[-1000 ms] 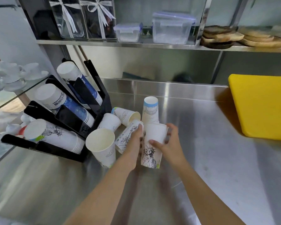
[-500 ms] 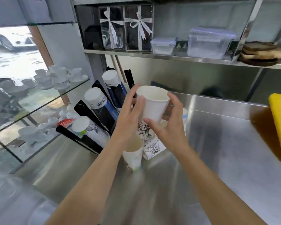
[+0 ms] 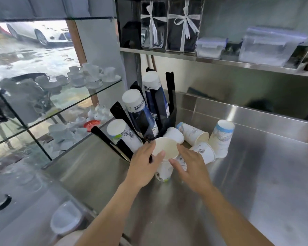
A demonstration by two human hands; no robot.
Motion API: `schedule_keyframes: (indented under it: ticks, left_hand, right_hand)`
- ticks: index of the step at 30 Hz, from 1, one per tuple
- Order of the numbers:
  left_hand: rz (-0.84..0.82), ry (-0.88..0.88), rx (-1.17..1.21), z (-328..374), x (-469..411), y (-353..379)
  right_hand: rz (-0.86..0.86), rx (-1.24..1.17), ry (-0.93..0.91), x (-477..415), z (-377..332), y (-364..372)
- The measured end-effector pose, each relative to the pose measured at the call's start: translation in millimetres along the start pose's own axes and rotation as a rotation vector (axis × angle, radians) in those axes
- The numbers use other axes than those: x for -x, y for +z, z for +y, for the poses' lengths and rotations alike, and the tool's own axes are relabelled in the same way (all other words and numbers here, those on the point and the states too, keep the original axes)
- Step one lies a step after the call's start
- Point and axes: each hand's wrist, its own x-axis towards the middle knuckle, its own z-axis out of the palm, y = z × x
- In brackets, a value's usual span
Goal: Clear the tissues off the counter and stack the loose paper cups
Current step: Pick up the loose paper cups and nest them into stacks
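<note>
Two white paper cups [image 3: 164,157] stand nested and upright on the steel counter [image 3: 256,183]; the upper one's open mouth faces me. My left hand [image 3: 143,164] grips the upper cup at its left side, thumb on the rim. My right hand [image 3: 190,165] hovers just right of it with fingers spread, holding nothing. Behind lie loose cups on their sides: one [image 3: 174,134] by the rack, one [image 3: 194,133] further back, one [image 3: 204,151] near my right hand. A blue-banded cup [image 3: 221,139] stands upside down. No tissues are in view.
A black cup rack [image 3: 160,110] holding tilted sleeves of cups stands directly behind the nested cups. Glass shelves with porcelain cups [image 3: 89,77] fill the left. An overhead shelf [image 3: 220,59] carries plastic boxes and ribboned packages. A clear lidded container [image 3: 66,217] sits low left.
The cup that both hands held raised has come down into the upright cup on the counter. My right hand has let go and opened. The view turned left.
</note>
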Motion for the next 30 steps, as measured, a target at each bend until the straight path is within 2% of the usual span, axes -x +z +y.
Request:
schedule_keyframes:
  ticks: [4,7,9,12,14,16,19,22,25,30]
  left_hand:
    - [-0.010,-0.014,-0.128,-7,-1,6]
    - [0.122,0.008,-0.251,4,-3,6]
    - [0.235,0.088,-0.240,20,-5,5]
    - [0.268,0.170,-0.087,56,-15,12]
    - [0.215,0.166,0.065,79,-24,26]
    - [0.093,0.149,0.134,94,-33,47]
    - [-0.125,0.032,0.045,89,-47,84]
    - [-0.301,-0.132,-0.155,66,-59,112]
    - [-0.355,-0.243,-0.153,49,-63,129]
    - [-0.357,-0.378,-0.158,41,-67,138]
  right_hand:
    - [0.002,0.119,0.020,-2,9,5]
    - [0.004,0.131,0.044,-7,12,3]
    - [0.036,0.067,0.115,-8,14,0]
    - [0.157,-0.171,0.355,-9,22,-7]
    - [0.204,-0.250,0.511,-11,31,-12]
    - [0.194,-0.229,0.611,-12,42,-16]
    - [0.113,-0.232,0.741,-10,59,-21]
    - [0.012,-0.298,0.860,-6,70,-20]
    - [-0.058,-0.415,0.903,-3,78,-14]
    - [-0.023,-0.533,0.858,-7,87,-6]
